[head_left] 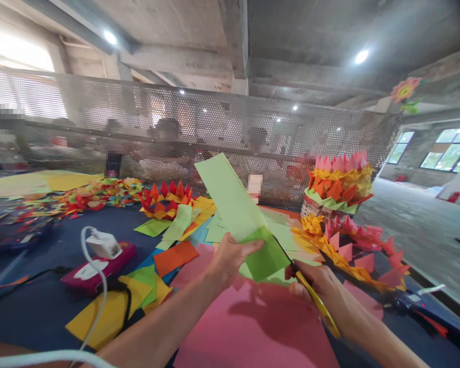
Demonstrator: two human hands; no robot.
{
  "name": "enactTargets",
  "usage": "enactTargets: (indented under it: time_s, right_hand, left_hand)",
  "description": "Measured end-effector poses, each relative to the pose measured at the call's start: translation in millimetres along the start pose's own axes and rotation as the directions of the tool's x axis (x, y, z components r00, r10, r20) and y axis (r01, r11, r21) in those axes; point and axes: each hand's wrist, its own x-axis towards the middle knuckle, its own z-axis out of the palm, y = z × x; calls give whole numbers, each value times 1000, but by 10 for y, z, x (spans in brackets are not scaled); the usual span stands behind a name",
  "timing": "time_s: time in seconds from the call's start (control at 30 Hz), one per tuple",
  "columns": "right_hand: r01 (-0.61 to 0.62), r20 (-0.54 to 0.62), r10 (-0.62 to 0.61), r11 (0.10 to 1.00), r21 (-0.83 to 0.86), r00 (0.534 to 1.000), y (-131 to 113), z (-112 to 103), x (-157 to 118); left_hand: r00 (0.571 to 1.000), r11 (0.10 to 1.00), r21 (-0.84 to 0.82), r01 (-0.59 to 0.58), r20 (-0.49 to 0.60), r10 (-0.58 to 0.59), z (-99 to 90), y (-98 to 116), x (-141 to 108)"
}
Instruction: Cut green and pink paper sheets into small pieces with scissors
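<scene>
My left hand [230,260] is closed on a long light green paper sheet [230,197], held up at a slant with its thumb on top. A darker green paper piece [266,260] lies against its lower end, under the thumb. In my right hand [324,286] is a yellow-handled knife [318,304], its handle sticking out below the fingers. Its thin dark blade meets the right edge of the green paper; how far it goes in is hidden. Beneath both hands lies a large pink paper sheet [253,327].
A magenta power strip [118,255] with a white plug and cables is on the left. Loose coloured papers [176,258] lie around it. Folded paper rings [168,197] stand behind, with a stacked one [339,179] on the right. A perforated metal screen [214,122] closes the back.
</scene>
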Motion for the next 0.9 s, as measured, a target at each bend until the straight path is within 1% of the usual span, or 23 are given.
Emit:
enactTargets:
  time_s: [0.07, 0.3, 0.4, 0.53, 0.63, 0.8, 0.9]
  right_hand:
    - [24, -11, -24, 1000, 3, 1000, -3, -4, -4]
    - [86, -43, -84, 995, 54, 996, -45, -5, 6]
    - [106, -54, -103, 993, 56, 993, -72, -16, 3]
    - [111, -78, -108, 993, 42, 991, -99, -32, -3]
    - [111, -81, -108, 993, 41, 991, -105, -38, -2]
    - [111, -68, -105, 990, 91, 992, -101, -36, -1]
    - [80, -28, -77, 987, 138, 997, -74, -16, 0]
  left_hand:
    - [1000, 1000, 9, -4, 0, 4, 9, -14, -12]
    - [998, 999, 49, -17, 65, 14, 44, -41, -60]
    - [998, 998, 53, -21, 67, 18, 65, -31, -73]
    - [999, 998, 69, -9, 33, 7, 86, -19, -81]
    - [999, 998, 62, -11, 39, 9, 87, -27, -91]
    - [999, 999, 52, -3, 51, 0, 94, -42, -114]
    - [998, 999, 47, -10, 66, 6, 104, -39, -114]
